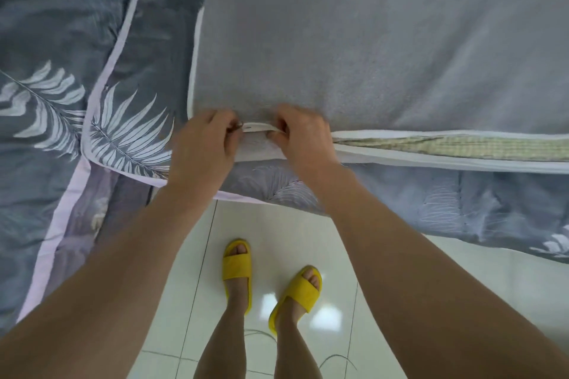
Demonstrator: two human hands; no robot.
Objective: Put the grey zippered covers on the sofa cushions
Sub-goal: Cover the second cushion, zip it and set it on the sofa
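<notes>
1. The grey cover (354, 49), with the cushion (462, 146) inside, lies along the leaf-print quilt's (61, 95) front edge.
2. The left hand (206, 144) pinches the zipper pull (237, 126) at the cover's near-left corner.
3. The right hand (303, 135), just beside it, pinches the cover's white zip edge.

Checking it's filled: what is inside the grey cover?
Through the open zip gap in the grey cover, a pale green checked cushion shows. The cover hides the rest; the left hand and right hand, pinching the cover, partly hide the zip's left end.
</notes>
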